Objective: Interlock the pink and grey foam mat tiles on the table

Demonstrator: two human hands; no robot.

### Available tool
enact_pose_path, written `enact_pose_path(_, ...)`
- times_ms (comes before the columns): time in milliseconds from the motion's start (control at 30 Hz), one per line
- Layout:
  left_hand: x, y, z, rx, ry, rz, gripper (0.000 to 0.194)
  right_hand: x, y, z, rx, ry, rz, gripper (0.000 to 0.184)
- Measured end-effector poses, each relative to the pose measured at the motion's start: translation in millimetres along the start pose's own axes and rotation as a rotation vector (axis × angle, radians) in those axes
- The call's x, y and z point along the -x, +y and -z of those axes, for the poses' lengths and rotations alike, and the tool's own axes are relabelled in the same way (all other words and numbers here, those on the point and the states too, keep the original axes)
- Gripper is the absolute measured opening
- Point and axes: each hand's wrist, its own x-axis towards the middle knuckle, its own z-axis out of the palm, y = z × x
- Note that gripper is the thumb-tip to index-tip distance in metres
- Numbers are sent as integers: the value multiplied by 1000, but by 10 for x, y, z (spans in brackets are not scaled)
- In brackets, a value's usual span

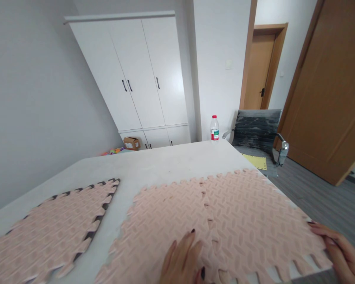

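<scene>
Two pink foam mat tiles lie side by side on the white table, their toothed edges meeting in a seam with small gaps. My left hand (pixel 182 258) rests flat on the left tile (pixel 158 213) near that seam, fingers stretched out. At the outer edge of the right tile (pixel 251 215), my right hand (pixel 341 246) has its fingers closed around the border. The undersides of those fingers are hidden. A separate pink foam mat tile (pixel 56 228) with dark edges showing beneath it lies to the left, apart from the joined pair.
At the far end of the white table (pixel 171 159) stands a plastic bottle (pixel 214 129) with a red cap. Beyond the right edge is a dark chair (pixel 256 130) with a yellow sheet (pixel 256 161) on its seat. A cardboard box (pixel 131 143) sits by the white cabinet (pixel 162 59).
</scene>
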Motion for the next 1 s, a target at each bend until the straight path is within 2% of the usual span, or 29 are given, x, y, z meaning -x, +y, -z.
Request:
enact_pose_path(67,-121,160,-125,9,-14,-82,45,1,1,1,3,3,-8,31)
enact_pose_path(133,-190,245,-207,11,-29,-92,52,5,21,3,6,10,0,33)
enact_pose_path(267,-199,374,-294,-18,-38,34,55,16,122,12,5,-4,6,32)
enact_pose_path(433,-189,524,-275,-48,-82,120,49,20,347,25,28,-3,3,30)
enact_pose_path(533,-216,542,-231,-56,-89,120,52,32,396,16,59,3,30,29)
enact_pose_path(733,-238,542,-228,-70,-57,101,56,67,311,3,100,-13,13,31)
enact_pose_path(900,-180,556,-346,-80,-50,104,54,21,515,46,121,-37,17,34)
enact_pose_path(1000,-168,474,-371,-57,-92,68,53,12,572,46,110,-40,41,35)
